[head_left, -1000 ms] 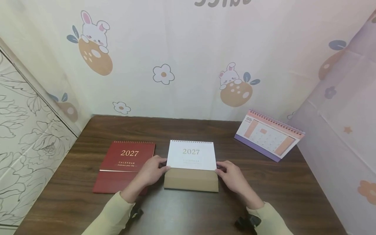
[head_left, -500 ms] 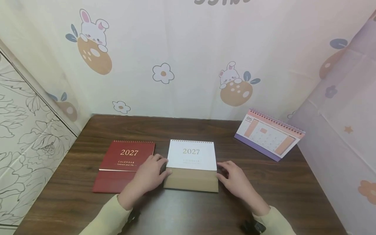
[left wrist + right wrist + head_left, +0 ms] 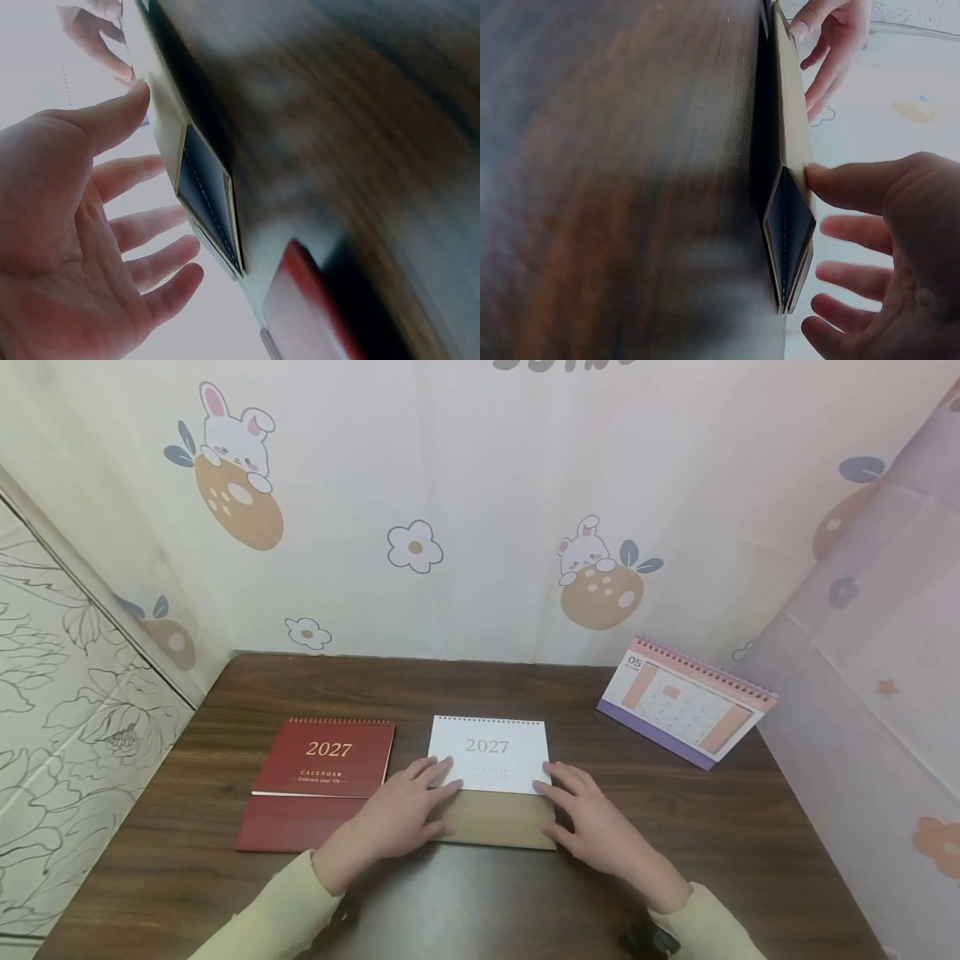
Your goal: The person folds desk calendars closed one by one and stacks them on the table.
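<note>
At the near side of the dark wooden table (image 3: 465, 914), two pale yellow sleeves (image 3: 270, 914) are seen reaching forward, with a black device (image 3: 648, 939) worn at the right wrist. Both hands are held open, fingers spread and slightly bent, and nothing is gripped by either. The left hand (image 3: 401, 814) is placed over the left edge of the white calendar (image 3: 487, 760), the right hand (image 3: 596, 827) over its right edge; whether the fingertips press or hover cannot be told. Between the hands, the calendar's tan base (image 3: 495, 818) is set toward the person, its straight near edge framed by the thumbs. A diamond-shaped hollow (image 3: 789, 217) is shown at its end by the wrist views. To the left, the red calendar (image 3: 322, 756) is parted from the white one by a narrow strip of wood, its near right corner crossed by the left forearm. Wider space is left on the right, before the angled pink-and-purple calendar (image 3: 682, 706). Beyond, the table's back edge is met by a printed cloth (image 3: 495, 468).
</note>
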{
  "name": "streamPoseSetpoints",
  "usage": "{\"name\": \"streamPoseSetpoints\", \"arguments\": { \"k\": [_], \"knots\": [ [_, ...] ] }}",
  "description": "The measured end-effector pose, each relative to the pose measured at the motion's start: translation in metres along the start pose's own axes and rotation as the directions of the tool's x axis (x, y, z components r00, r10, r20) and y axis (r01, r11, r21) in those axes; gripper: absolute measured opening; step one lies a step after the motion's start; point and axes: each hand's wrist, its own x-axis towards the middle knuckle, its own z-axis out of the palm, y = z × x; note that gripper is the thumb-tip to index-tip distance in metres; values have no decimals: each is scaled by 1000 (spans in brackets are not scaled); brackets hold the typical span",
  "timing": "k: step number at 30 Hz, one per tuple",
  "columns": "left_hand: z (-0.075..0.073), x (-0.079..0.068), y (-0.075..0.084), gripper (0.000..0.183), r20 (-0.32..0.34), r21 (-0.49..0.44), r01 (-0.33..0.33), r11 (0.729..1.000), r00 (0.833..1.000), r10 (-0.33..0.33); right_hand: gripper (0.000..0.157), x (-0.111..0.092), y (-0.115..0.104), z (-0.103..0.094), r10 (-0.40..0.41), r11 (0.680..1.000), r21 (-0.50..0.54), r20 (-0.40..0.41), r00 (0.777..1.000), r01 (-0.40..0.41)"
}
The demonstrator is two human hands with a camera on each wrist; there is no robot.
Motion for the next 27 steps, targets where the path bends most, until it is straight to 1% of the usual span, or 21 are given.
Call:
{"name": "streamPoseSetpoints", "arguments": {
  "k": [4,9,12,16,21,27],
  "knots": [
    [4,3,1,65,27,33,-32,999,999,31,61,3,-1,-1,-49,999,0,63,997,49],
    [6,8,2,66,54,31,-62,998,997,60,64,9,-1,-2,-83,997,9,138,987,82],
    [5,11,3,66,78,23,-66,998,995,63,63,13,0,-2,-97,995,24,195,976,95],
    [5,14,4,67,115,20,-52,998,992,49,61,19,2,-1,-115,993,59,259,959,103],
    [5,16,3,67,151,23,-50,999,987,46,61,25,4,-2,-127,990,95,284,950,104],
    [3,17,3,67,181,33,-48,998,983,41,62,25,1,-2,-133,990,80,288,948,115]
  ]
}}
